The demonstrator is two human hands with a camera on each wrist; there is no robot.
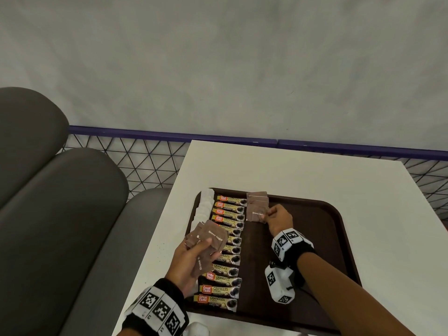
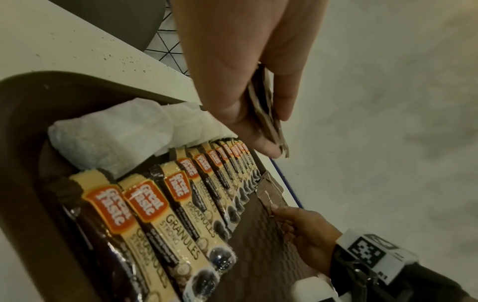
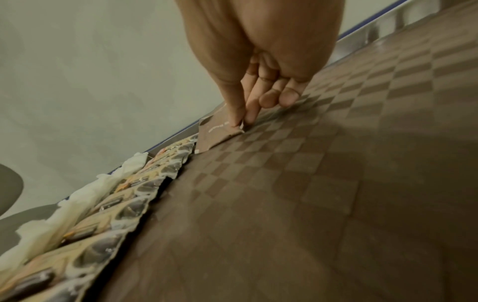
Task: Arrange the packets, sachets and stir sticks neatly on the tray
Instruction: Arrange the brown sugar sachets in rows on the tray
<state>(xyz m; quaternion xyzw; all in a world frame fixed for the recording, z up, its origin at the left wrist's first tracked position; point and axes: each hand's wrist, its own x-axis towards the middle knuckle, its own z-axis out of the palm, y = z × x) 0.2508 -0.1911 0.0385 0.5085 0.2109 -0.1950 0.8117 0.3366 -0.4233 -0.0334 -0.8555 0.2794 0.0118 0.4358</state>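
Note:
A dark brown tray [image 1: 322, 238] lies on the white table. Down its left side run a row of white sachets [image 1: 204, 206] and a long column of Great Taste coffee packets [image 1: 225, 251]. A short column of brown sugar sachets [image 1: 257, 204] starts at the tray's far edge. My right hand [image 1: 266, 215] pinches the right edge of the nearest sachet [image 3: 220, 132] of that column between thumb and forefinger, low on the tray. My left hand [image 1: 201, 253] holds a fanned stack of brown sugar sachets [image 1: 211, 241] above the tray's left side. No stir sticks are in sight.
A grey cushioned bench [image 1: 60, 214] stands left of the table [image 1: 266, 166]. A black wire mesh with a purple rail [image 1: 169, 135] runs behind it. The tray's right half [image 3: 336, 183] is bare checkered surface.

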